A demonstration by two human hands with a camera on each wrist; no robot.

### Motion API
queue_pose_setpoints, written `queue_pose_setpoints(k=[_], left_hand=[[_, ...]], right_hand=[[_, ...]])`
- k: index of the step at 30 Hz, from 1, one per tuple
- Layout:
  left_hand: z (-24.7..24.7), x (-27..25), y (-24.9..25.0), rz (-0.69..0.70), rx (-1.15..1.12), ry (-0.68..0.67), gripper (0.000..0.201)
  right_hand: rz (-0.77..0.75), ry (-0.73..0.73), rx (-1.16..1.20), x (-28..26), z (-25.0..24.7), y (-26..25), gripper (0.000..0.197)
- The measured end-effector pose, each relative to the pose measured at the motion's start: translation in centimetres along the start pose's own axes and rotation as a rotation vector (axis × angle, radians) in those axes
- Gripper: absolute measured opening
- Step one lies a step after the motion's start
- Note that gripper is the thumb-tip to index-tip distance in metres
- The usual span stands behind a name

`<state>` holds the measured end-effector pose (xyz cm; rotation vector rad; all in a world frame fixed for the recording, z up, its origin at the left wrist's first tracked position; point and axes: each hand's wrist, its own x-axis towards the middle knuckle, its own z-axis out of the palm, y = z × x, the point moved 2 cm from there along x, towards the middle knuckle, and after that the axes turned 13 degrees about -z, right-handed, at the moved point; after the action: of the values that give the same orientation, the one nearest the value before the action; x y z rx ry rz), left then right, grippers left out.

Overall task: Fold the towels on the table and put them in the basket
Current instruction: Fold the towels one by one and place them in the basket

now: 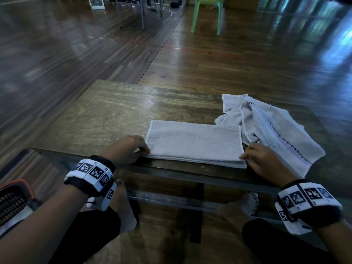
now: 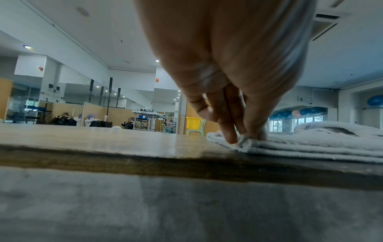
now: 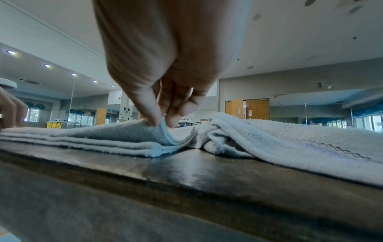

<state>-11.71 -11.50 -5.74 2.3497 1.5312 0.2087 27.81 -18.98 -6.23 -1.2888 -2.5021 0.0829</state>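
Observation:
A folded white towel (image 1: 194, 141) lies in layers along the near edge of the wooden table (image 1: 106, 115). My left hand (image 1: 133, 149) pinches its near left corner (image 2: 244, 140) between thumb and fingers. My right hand (image 1: 253, 155) pinches the near right corner and lifts the top layers (image 3: 163, 129) a little off the lower ones. A second white towel (image 1: 270, 126) with a dark stitched stripe lies crumpled to the right, touching the folded one; its near side hangs over the table edge (image 3: 311, 147). A dark mesh basket (image 1: 13, 202) with an orange rim sits on the floor at my left.
The table's left half (image 2: 103, 135) is bare wood. My knees and bare feet (image 1: 123, 202) are under the near edge. A green plastic chair (image 1: 207, 14) stands far behind on the wooden floor.

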Motion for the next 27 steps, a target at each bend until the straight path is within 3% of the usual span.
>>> queue_pose_setpoints(k=[5,8,12,17,21,24,27], left_hand=[[0.2,-0.1,0.0,-0.011,0.021,0.021,0.01],[0.7,-0.1,-0.2,-0.126,0.0,0.096,0.012],[1.6,-0.1,-0.1,-0.275,-0.029,0.125,0.018],[2.2,-0.6,0.6,-0.383,-0.029,0.11,0.024],[2.3,-1.4,0.7,-0.447,-0.115,0.045,0.029],[2.1,-1.8,0.5,-0.527,-0.105,0.026,0.032],[1.9,-1.9,0.6,-0.572,-0.109,0.032,0.034]], right_hand=[[0.097,-0.139,0.031,-0.1,-0.2,-0.2,0.016],[0.072,-0.141,-0.001,1.4,-0.6,-0.6,0.015],[0.077,-0.15,0.052,4.6,0.4,-1.9,0.027],[0.14,-0.501,0.058,7.5,1.2,-4.3,0.03],[0.23,-0.686,0.181,8.0,1.1,-5.1,0.038],[0.213,-0.667,0.144,9.2,0.7,-5.9,0.04],[0.202,-0.501,0.125,12.0,0.6,-6.3,0.032]])
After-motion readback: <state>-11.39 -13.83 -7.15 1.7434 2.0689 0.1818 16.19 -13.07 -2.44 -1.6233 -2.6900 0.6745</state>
